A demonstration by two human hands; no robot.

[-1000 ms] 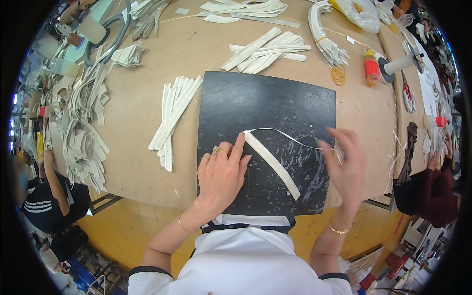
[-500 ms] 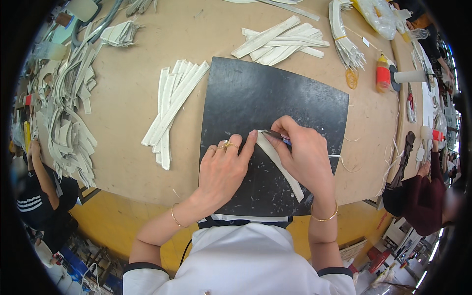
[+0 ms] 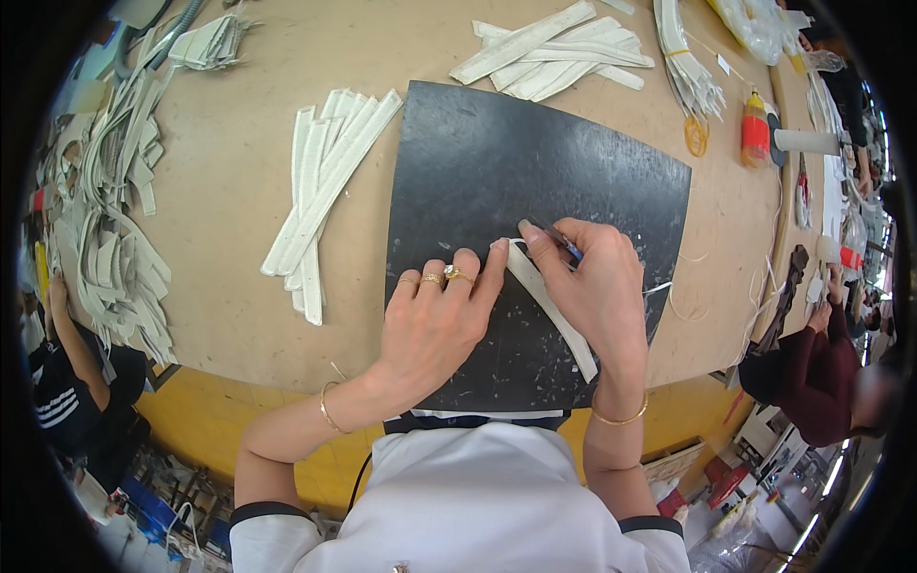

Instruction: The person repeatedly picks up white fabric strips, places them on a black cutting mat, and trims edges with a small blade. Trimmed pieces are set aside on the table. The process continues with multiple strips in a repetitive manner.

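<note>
Near the middle of a black mat lies one off-white strip, slanting down to the right. My left hand, with rings on its fingers, rests on the mat. Its index fingertip presses at the strip's upper end, and the other fingers are bent a little and apart. In my right hand, thumb and fingers close round a slim knife, dark with a bit of blue. Its tip is partly hidden by the thumb and sits just above the strip's end.
A stack of similar strips lies left of the mat, another pile beyond it. Heaped strips cover the table's left side. At right stand a red-and-yellow bottle and a white spool. Other people work at both sides.
The knife has come away from the strip's upper end, and my right thumb has straightened. My left index finger stays at that end. The whole view has shifted slightly.
</note>
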